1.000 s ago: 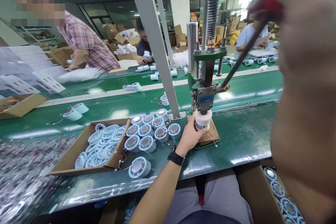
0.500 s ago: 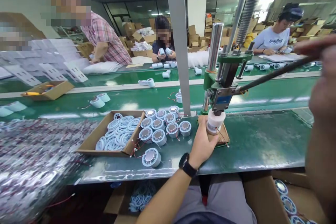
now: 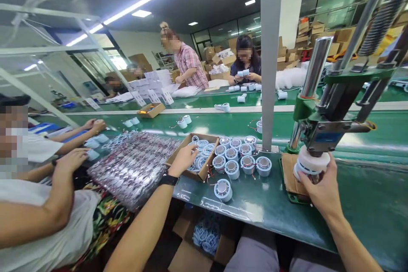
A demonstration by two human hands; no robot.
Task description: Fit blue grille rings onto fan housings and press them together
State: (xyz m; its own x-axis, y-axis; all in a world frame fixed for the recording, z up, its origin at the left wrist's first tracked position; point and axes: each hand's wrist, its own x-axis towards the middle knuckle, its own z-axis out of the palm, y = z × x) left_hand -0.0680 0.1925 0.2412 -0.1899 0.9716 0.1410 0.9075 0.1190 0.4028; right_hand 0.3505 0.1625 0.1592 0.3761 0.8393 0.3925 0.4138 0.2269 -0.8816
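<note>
Item: white round housing (image 3: 310, 165) seated upright under the ram of the green hand press (image 3: 321, 123), on a cardboard pad (image 3: 288, 172) at the right of the green tabletop (image 3: 366, 204); right hand (image 3: 320, 189) directly below and toward the person, fingers curled against its lower side. Left hand (image 3: 185, 158) well apart to the left, loosely open, fingertips dipping into the cardboard box of blue rings (image 3: 204, 159); grasp not discernible. Loose capped housings (image 3: 242, 161) stand between the two
</note>
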